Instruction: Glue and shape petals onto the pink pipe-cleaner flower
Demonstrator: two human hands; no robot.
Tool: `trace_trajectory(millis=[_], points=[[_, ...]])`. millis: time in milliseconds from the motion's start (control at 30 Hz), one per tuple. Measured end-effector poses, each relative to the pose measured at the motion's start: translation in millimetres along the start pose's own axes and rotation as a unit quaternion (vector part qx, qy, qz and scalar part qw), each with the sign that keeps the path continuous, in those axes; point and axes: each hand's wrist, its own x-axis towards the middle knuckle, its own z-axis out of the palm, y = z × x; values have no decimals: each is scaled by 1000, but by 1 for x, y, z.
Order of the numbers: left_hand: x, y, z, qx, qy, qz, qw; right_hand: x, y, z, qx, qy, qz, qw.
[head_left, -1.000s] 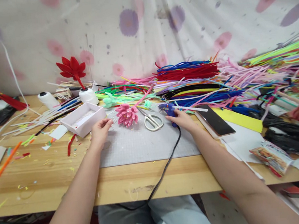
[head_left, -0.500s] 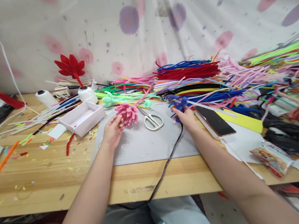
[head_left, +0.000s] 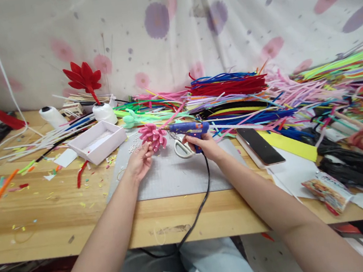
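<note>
A pale cloth (head_left: pixel 114 33) hangs behind the wooden table (head_left: pixel 89 224), printed with big purple and pink blooms (head_left: pixel 157 20) and loosely folded above the table's middle (a brownish smudge (head_left: pixel 200 10) marks it there). The table has a light, yellowish grained top, scuffed near its front edge. Soft light falls on the cloth, dimmer beyond the table's left end, and below the table shows a whitish, speckled floor (head_left: pixel 267 258).

Flower (head_left: pixel 153 135) left of glue gun (head_left: pixel 190 129); mat (head_left: pixel 180 178) on desk (head_left: pixel 109 225), box (head_left: pixel 108 151) to its left, phone (head_left: pixel 260 145) right, pipe cleaners (head_left: pixel 228 87) behind.
</note>
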Motion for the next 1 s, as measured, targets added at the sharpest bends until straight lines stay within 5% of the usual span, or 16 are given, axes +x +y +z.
trace_trajectory(millis=[133, 400, 1000], points=[[-3, 1, -1, -26, -3, -12, 1000, 5, 2, 16, -5, -59, 17, 998], [-7, 4, -2, -78, -6, -52, 996, 0, 28, 34, -42, -4, 22, 999], [-1, 0, 0, -77, 28, -44, 996, -2, 31, 39, -88, 41, 22, 995]])
